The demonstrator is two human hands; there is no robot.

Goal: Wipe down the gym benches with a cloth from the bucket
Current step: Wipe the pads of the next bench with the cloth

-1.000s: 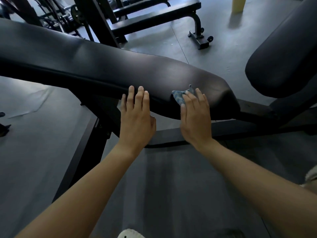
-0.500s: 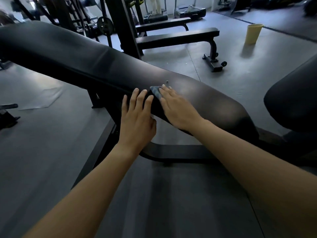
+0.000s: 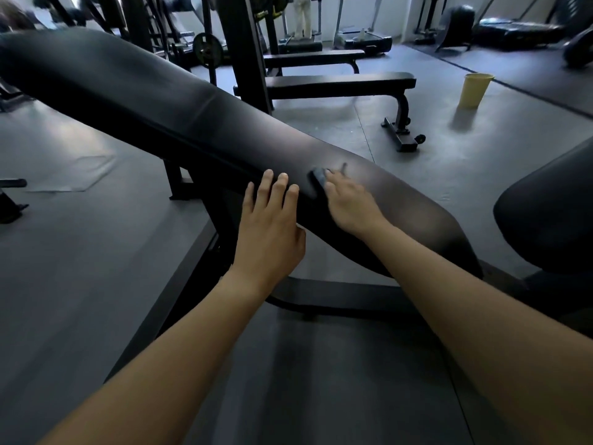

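Black bench pad (image 3: 199, 123): right hand (image 3: 349, 203) presses cloth (image 3: 317, 178) under flat fingers; left hand (image 3: 269, 226), fingers straight, rests beside the cloth. Risk: the unpinched cloth may slip downslope.

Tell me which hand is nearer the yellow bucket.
Right. The right hand presses the cloth on the bench pad, toward the yellow bucket; the left hand rests on the pad's near edge, further away.

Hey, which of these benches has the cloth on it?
The long padded bench in the foreground: the right hand presses the cloth on it. The two flat benches behind show no cloth.
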